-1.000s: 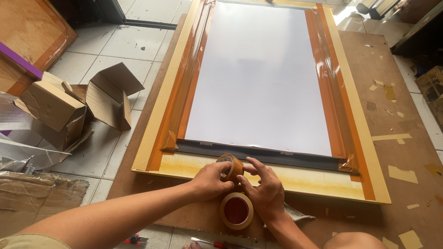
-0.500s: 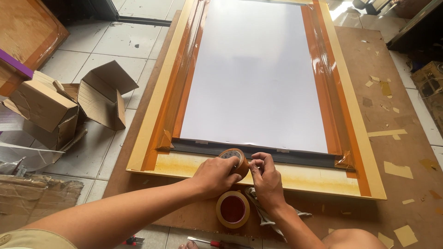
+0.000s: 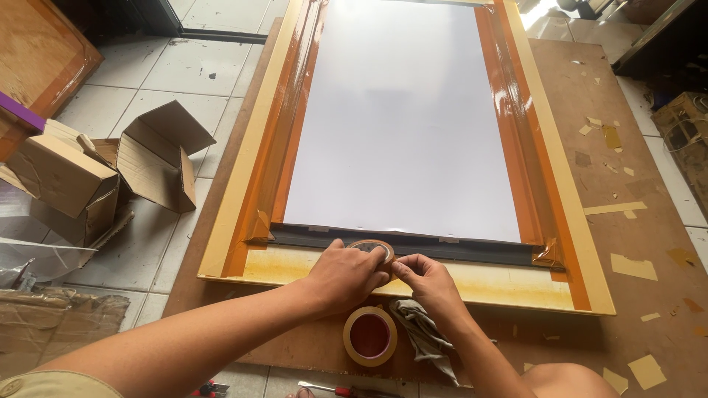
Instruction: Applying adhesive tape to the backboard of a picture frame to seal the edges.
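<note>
Versus half a second back, I'm seeing the wooden frame [image 3: 516, 284] sitting unchanged, hands barely shifting. Left hand [image 3: 343, 274] is closing around the brown tape roll [image 3: 372, 248] on the frame's near rail; right hand [image 3: 428, 284] is pinching its end.

Brown tape roll [image 3: 372, 248] upright on edge, on yellow frame's [image 3: 501, 284] near rail, at white sheet's [image 3: 405, 125] bottom edge.

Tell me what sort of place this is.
Probably a small screen-printing or craft workshop, with work done on the floor. A large wooden frame edged in brown tape lies on a brown board over floor tiles. Tape rolls, tape scraps and open cardboard boxes lie around.
</note>
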